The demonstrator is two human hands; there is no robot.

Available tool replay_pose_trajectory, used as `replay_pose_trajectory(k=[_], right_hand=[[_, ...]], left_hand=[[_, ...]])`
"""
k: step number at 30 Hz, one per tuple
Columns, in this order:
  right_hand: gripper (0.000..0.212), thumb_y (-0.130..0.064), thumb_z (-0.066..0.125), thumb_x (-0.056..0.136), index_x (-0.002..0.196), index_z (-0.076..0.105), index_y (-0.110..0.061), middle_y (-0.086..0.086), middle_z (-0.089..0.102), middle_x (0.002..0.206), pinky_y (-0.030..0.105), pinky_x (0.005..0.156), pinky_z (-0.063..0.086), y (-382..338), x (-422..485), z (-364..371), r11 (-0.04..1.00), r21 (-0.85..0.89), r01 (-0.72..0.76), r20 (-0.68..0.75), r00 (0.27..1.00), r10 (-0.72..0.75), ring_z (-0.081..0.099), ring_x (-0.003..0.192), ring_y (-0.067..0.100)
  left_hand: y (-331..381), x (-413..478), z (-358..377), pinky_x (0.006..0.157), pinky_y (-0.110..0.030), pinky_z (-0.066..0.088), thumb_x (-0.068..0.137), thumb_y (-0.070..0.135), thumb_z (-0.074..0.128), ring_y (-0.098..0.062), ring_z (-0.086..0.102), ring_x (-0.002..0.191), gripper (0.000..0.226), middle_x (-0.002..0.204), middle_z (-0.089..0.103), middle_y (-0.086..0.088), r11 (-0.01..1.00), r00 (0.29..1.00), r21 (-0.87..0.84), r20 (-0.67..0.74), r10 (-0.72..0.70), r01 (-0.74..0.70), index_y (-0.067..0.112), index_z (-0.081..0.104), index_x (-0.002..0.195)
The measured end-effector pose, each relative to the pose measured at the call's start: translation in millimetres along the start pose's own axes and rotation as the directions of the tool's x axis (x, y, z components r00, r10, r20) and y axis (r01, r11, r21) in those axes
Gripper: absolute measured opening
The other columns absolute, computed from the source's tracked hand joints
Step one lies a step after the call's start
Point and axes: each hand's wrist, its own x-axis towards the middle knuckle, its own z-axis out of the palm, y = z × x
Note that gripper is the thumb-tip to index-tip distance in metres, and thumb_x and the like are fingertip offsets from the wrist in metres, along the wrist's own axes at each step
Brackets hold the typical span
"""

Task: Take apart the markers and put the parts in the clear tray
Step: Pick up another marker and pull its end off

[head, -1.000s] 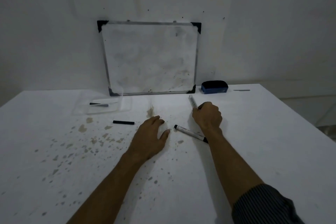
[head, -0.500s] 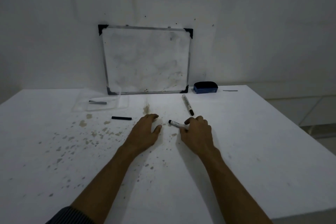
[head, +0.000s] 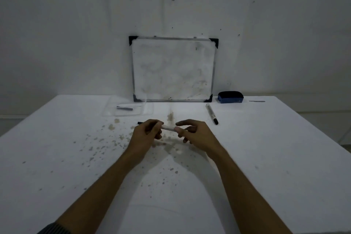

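Above the stained table (head: 266,157), left hand (head: 145,135) and right hand (head: 197,136) pinching opposite ends of one marker (head: 168,128)

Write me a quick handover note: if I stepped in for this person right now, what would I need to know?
Left hand and right hand both grip one white marker above the stained white table, not yet visibly apart.
A second white marker with a black cap lies whole near the blue eraser.
The clear plastic tray already holds a few parts.
A black piece lies outside it.
Left: split both markers, tray everything.
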Motion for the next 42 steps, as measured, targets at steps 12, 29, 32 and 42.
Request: replay_pose_trajectory(k=[12,29,32,42], right_hand=[[0.031,-0.033,0.063,0.099,0.102,0.07,-0.003,0.004,0.066,0.071,0.025,0.056,0.049,14,17,40,0.72,0.671,-0.179,0.001,0.971,0.241,0.058,0.059,0.014],[0.035,-0.034,0.056,0.102,0.091,0.069,-0.004,0.008,0.066,0.067,0.026,0.052,0.047,10,12,58,0.697,0.689,-0.201,0.042,0.97,0.239,0.057,0.054,0.015],[0.038,-0.039,0.054,0.103,0.094,0.068,-0.004,0.007,0.066,0.07,0.028,0.056,0.049,10,8,59,0.848,0.528,-0.043,-0.097,0.989,0.111,0.058,0.058,0.016],[0.022,-0.026,0.071,0.092,0.101,0.075,-0.006,0.006,0.067,0.078,0.023,0.056,0.047,1,7,52,0.574,0.8,-0.176,0.076,0.978,0.194,0.057,0.061,0.012]], left_hand=[[-5,-11,19,0.06,-0.029,0.06,0.105,0.029,0.058,-0.009,0.071,0.069,0.013,0.083,0.075,-0.001,0.991,0.992,0.07,0.062,0.108,-0.112,0.021,0.063,0.114],[-11,-1,10,0.051,-0.023,0.037,0.111,0.032,0.035,-0.009,0.044,0.05,0.033,0.058,0.042,0.009,0.741,0.919,0.546,0.194,0.342,-0.391,0.028,0.042,0.079],[-4,-7,16,0.047,-0.021,0.034,0.11,0.045,0.032,-0.005,0.039,0.042,0.049,0.053,0.043,0.01,0.95,0.99,0.302,0.135,0.034,-0.074,0.026,0.044,0.067],[-1,-4,14,0.06,-0.019,0.048,0.106,0.041,0.051,-0.006,0.056,0.066,0.026,0.076,0.063,0.005,0.998,0.999,-0.057,0.04,0.015,-0.012,0.024,0.071,0.107]])
